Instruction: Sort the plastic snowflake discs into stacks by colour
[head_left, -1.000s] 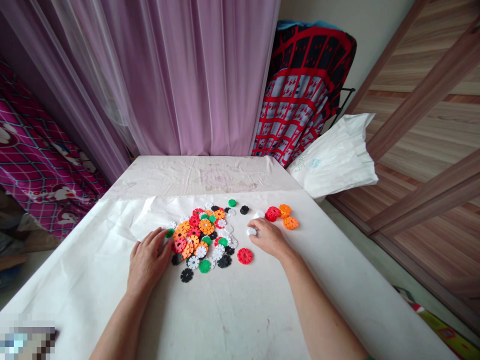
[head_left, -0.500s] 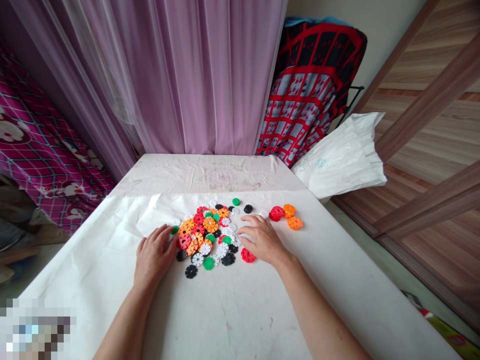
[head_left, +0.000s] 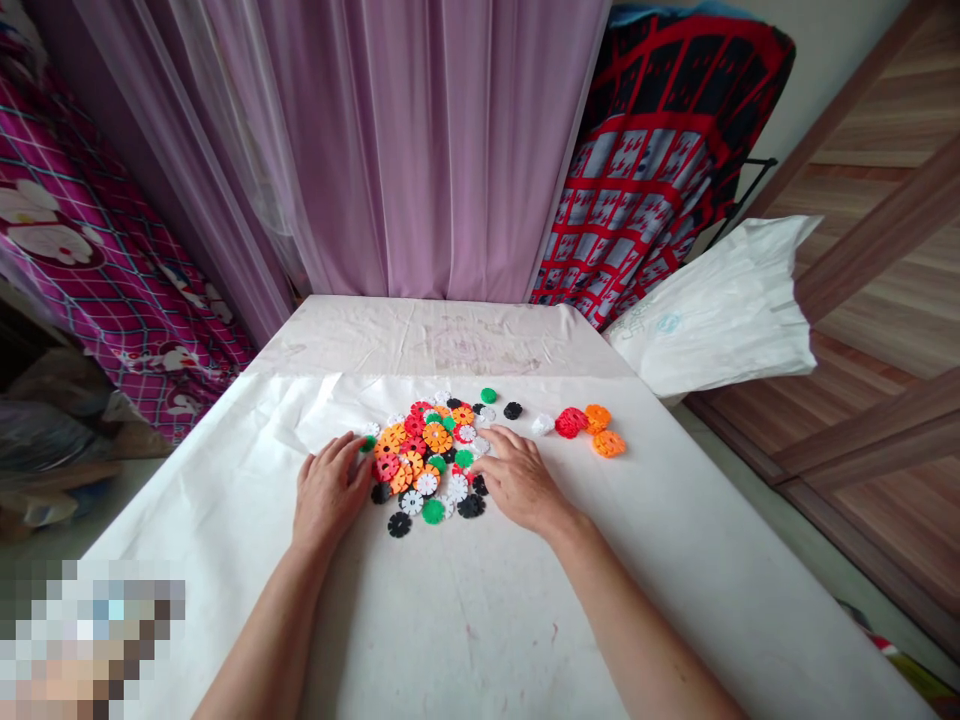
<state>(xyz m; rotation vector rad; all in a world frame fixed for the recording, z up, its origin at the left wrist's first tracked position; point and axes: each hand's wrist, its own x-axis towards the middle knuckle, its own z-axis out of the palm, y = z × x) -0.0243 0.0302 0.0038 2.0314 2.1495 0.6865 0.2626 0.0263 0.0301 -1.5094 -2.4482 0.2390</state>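
White sheeting covers the surface. Left hand and right hand lie flat, fingers spread and gripping nothing, flanking the snowflake-disc pile mid-surface, seemingly corralling it; a few red and orange discs sit apart, right.

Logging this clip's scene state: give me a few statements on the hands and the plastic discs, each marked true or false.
1. The left hand lies flat at the left edge of the pile of discs. True.
2. The right hand holds a disc lifted off the table. False: it rests palm down at the pile's right edge.
3. A small group of red and orange discs lies apart, to the right of the pile. True.
4. The discs sit in a bowl. False: they lie loose on the white table cover.
5. A white bag lies at the table's far right. True.
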